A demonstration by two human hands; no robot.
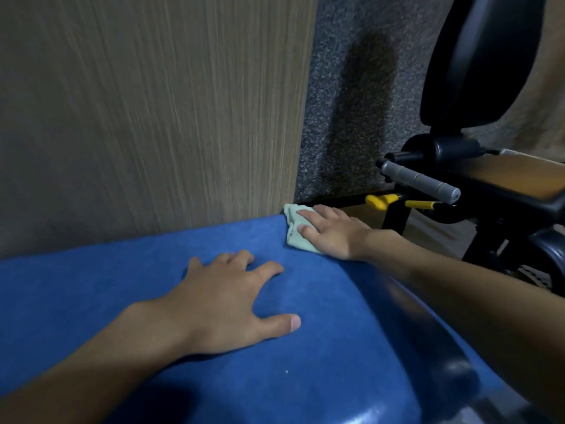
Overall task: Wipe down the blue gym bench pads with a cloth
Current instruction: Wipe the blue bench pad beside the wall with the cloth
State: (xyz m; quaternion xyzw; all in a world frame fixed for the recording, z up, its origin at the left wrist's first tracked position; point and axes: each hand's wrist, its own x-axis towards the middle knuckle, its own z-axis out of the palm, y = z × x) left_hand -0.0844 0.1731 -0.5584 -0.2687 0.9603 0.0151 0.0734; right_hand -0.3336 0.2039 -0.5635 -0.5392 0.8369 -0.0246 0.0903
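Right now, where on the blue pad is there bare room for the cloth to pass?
Bare blue pad lies left of the left hand, along the wood panel, and in front near the camera. The far right corner is crowded: right hand pressing the cloth.

Left hand (pixel 232 301): palm down, flat on the bench (pixel 321 377), fingers spread, thumb splayed out toward the right. Holds nothing. Bare forearm runs back to lower left, low over the bench.

Right hand (pixel 330 232): palm down at the far right corner of the bench, fingers extended and together, pressing flat on the cloth (pixel 295 228). No curl or pinch visible. Bare right forearm reaches in from the right, crossing the bench's side edge. Hands apart, right farther out.
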